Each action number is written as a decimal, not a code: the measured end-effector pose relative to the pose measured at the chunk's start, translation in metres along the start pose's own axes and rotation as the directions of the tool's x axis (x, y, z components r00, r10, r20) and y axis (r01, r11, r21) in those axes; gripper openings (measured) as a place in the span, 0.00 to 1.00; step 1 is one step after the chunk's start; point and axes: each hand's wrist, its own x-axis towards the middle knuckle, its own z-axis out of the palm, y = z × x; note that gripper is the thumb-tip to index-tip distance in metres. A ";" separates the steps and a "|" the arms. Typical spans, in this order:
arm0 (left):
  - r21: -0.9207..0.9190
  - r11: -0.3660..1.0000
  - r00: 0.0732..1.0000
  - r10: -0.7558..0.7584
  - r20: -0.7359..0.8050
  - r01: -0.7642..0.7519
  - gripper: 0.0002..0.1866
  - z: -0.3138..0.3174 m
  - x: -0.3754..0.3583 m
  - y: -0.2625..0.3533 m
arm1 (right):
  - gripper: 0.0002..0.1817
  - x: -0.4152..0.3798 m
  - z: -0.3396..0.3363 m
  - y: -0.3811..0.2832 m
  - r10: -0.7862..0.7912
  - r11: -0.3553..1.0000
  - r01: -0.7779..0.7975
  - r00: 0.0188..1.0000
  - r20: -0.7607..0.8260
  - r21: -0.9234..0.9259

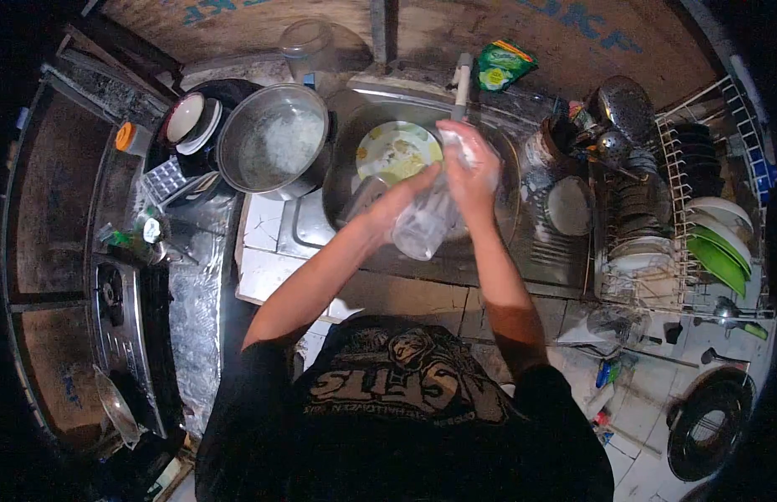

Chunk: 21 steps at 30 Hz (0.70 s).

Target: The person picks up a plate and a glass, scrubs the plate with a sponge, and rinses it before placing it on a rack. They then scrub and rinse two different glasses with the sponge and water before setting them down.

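Note:
Over the sink [507, 222], my left hand [409, 191] is wrapped around a clear, see-through container [423, 227], which is tilted with its rounded end toward me. My right hand [474, 171] is right beside it, smeared by motion, with whitish suds on it and its fingers curled. What the right fingers hold, I cannot tell. Under my hands, a plate [373, 151] with a green-yellow rim and food scraps lies in the sink. Another clear vessel [367, 194] sits partly hidden behind my left wrist.
A large pot [275, 142] with cloudy water stands left of the sink, bowls [186, 119] beyond it. The faucet [462, 88] rises behind my right hand, near a green pouch [504, 65]. At right is a dish rack [681, 184] full of plates. A stove [125, 335] stands far left.

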 end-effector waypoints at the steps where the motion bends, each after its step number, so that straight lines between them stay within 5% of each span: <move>1: -0.097 0.992 0.996 0.083 0.017 -0.081 0.19 -0.004 0.002 -0.006 | 0.12 0.002 0.002 -0.005 0.004 1.000 -0.004 1.000 -0.002 -0.003; 3: -0.118 0.987 0.994 0.110 0.028 -0.106 0.21 -0.010 0.002 0.000 | 0.14 0.007 0.007 -0.013 -0.083 0.995 0.086 0.995 -0.050 0.056; 5: -0.289 0.893 0.917 0.386 0.096 -0.346 0.24 -0.023 0.011 0.008 | 0.15 -0.015 0.017 -0.022 0.042 0.987 -0.043 0.999 0.012 0.154; 7: -0.341 0.850 0.898 0.439 0.039 -0.401 0.28 -0.016 0.009 0.024 | 0.17 -0.039 0.029 -0.027 -0.129 0.976 0.119 0.991 0.045 0.182; 8: -0.463 0.842 0.897 0.400 0.189 -0.278 0.28 -0.023 0.010 0.026 | 0.17 -0.034 0.028 -0.029 -0.134 0.975 0.124 0.990 0.047 0.183; 10: -0.605 0.792 0.847 0.378 0.374 -0.086 0.28 -0.032 0.011 0.013 | 0.17 -0.028 0.017 -0.033 -0.402 0.915 0.399 0.879 0.256 0.067; 11: -0.605 0.792 0.849 0.371 0.375 -0.079 0.28 -0.028 0.006 0.011 | 0.17 -0.018 0.010 -0.028 -0.396 0.917 0.394 0.882 0.253 0.063; 13: -0.217 0.967 0.984 0.153 0.087 -0.131 0.27 -0.015 -0.009 0.015 | 0.17 0.005 0.001 -0.015 -0.342 0.918 0.369 0.922 0.184 -0.143; 19: -0.179 0.951 0.955 0.275 0.110 -0.253 0.31 -0.015 -0.001 0.037 | 0.16 -0.014 0.021 -0.035 -0.418 0.883 0.445 0.891 0.178 -0.153; 21: -0.395 0.910 0.768 0.161 0.620 0.128 0.34 -0.035 0.006 0.049 | 0.17 -0.040 0.023 -0.043 -0.490 0.845 0.535 0.788 0.373 -0.019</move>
